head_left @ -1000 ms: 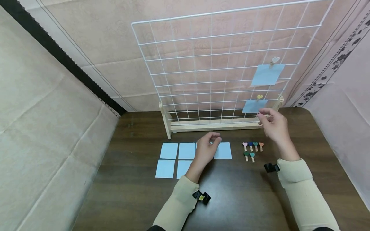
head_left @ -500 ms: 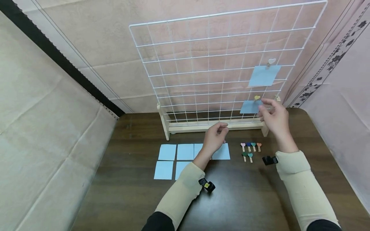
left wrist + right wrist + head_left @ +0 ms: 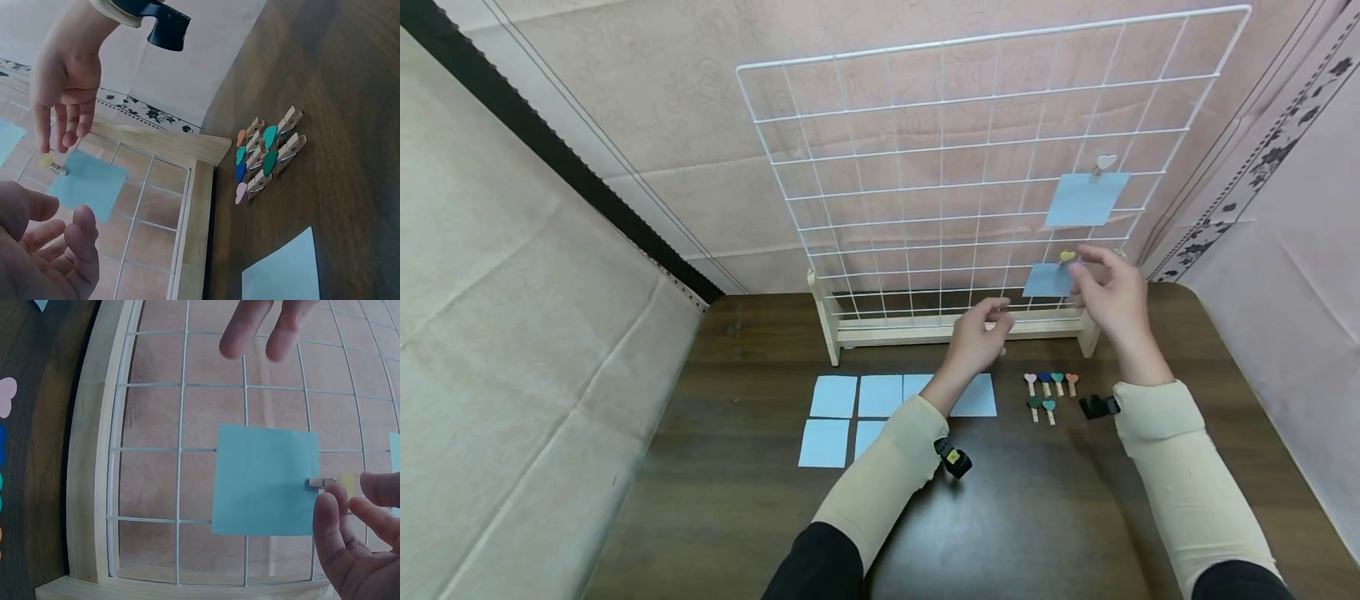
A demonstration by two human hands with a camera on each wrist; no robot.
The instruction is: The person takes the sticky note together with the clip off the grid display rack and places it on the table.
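A white wire grid [image 3: 925, 167] stands in a wooden stand [image 3: 925, 327] on a dark table. Two blue notes hang on its right side: an upper note [image 3: 1086, 200] under a white heart clip [image 3: 1105, 162] and a lower note [image 3: 1047, 280] under a yellow heart clip [image 3: 1067, 257]. My right hand [image 3: 1086, 267] hovers at the yellow clip [image 3: 342, 483] with relaxed fingers, its fingertips [image 3: 328, 506] right beside it. Raised before the grid's bottom rows, my left hand [image 3: 996, 317] has loosely curled fingers [image 3: 81, 240] and holds nothing.
Several loose blue paper squares [image 3: 835, 396] lie on the table [image 3: 1037, 517] below the grid. A cluster of coloured heart clothespins [image 3: 1049, 392] lies to their right, also seen as pegs [image 3: 265, 159] in the left wrist view. Cloth walls close in on both sides.
My left hand has lifted off the paper squares and moved up and right toward the grid. The right hand has risen slightly, to the yellow clip.
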